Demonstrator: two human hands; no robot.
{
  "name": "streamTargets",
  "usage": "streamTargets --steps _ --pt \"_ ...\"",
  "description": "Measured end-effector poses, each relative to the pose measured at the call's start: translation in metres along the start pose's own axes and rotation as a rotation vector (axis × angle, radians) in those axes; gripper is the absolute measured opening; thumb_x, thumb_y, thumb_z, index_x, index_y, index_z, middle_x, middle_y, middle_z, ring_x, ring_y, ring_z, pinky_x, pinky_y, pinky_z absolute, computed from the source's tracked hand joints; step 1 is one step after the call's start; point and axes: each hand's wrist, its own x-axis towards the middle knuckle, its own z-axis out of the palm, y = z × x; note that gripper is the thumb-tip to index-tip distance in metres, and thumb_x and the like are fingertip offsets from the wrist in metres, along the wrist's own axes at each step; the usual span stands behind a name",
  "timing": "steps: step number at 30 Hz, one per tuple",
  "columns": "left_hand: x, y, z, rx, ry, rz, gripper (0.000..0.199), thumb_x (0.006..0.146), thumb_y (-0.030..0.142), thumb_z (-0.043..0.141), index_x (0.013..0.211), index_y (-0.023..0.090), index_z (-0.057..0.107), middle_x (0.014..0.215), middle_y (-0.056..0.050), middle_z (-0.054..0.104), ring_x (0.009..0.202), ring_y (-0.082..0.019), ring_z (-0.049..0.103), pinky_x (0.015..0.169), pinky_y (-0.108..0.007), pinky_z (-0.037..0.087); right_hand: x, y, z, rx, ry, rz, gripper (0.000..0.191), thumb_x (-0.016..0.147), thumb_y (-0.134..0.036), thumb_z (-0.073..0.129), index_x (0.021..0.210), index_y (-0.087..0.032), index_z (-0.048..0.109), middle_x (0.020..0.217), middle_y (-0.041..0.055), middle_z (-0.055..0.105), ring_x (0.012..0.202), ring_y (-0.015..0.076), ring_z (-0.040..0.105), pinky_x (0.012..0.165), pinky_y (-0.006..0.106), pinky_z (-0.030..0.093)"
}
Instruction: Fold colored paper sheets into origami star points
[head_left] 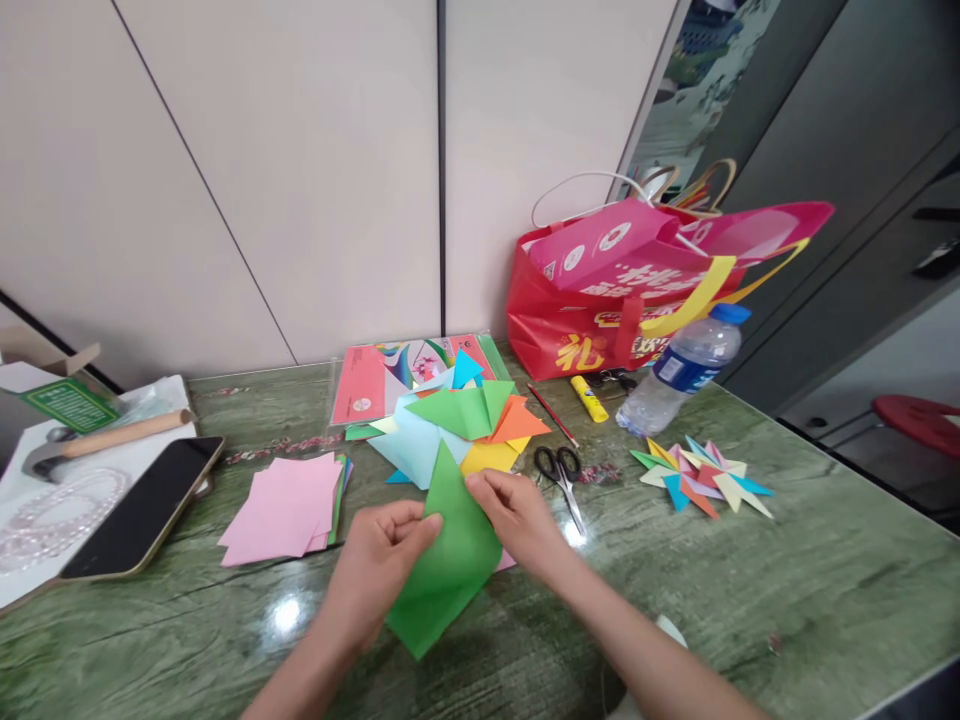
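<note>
A green sheet of paper (454, 550), with its pointed top facing away from me, is held above the table between my two hands. My left hand (381, 560) pinches its left edge between thumb and fingers. Higher up on the right edge, my right hand (517, 515) grips the same sheet. Just beyond the hands lies a heap of folded papers in light blue (409, 440), green (469, 408), orange (521, 420) and yellow. A stack of pink squares (281, 508) rests left of my left hand. A bit of pink paper shows beneath the green sheet.
Black-handled scissors (564, 480), a red pencil (553, 415) and a yellow glue stick (589, 398) lie right of the heap. Folded paper stars (701, 475), a bottle (682, 370) and a red bag (600, 300) are further right. At left are a phone (146, 510) and a hammer (112, 438).
</note>
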Motion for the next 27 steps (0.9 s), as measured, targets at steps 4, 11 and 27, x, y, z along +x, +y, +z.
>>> streamTargets --steps 4,11,27 --pt "-0.0005 -0.0066 0.0073 -0.050 -0.066 -0.058 0.031 0.062 0.043 0.071 0.060 0.013 0.065 0.047 -0.001 0.059 0.048 -0.015 0.054 0.047 -0.024 0.038 -0.0017 0.0017 0.0016 -0.204 0.070 -0.066 0.044 0.087 -0.045 0.037 0.051 -0.020 0.033 0.050 -0.0041 0.034 0.049 0.0104 0.032 0.049 0.025 0.022" --pt "-0.0013 -0.0079 0.0089 -0.129 -0.100 -0.070 0.033 0.062 0.044 0.072 0.068 0.011 0.069 0.049 -0.001 0.060 0.052 -0.016 0.056 0.053 -0.026 0.042 -0.0022 0.0044 0.0021 -0.349 0.158 -0.190 0.038 0.086 -0.035 0.045 0.052 -0.021 0.036 0.048 -0.0033 0.038 0.046 0.0111 0.033 0.050 0.026 0.023" --pt "-0.0030 -0.0076 0.0104 -0.068 -0.143 -0.114 0.033 0.062 0.044 0.072 0.064 0.011 0.065 0.048 0.000 0.057 0.047 -0.013 0.050 0.048 -0.023 0.036 -0.0016 0.0015 -0.0021 -0.370 0.175 -0.221 0.039 0.089 -0.034 0.038 0.053 -0.020 0.035 0.048 -0.0055 0.035 0.044 0.0087 0.033 0.046 0.023 0.024"
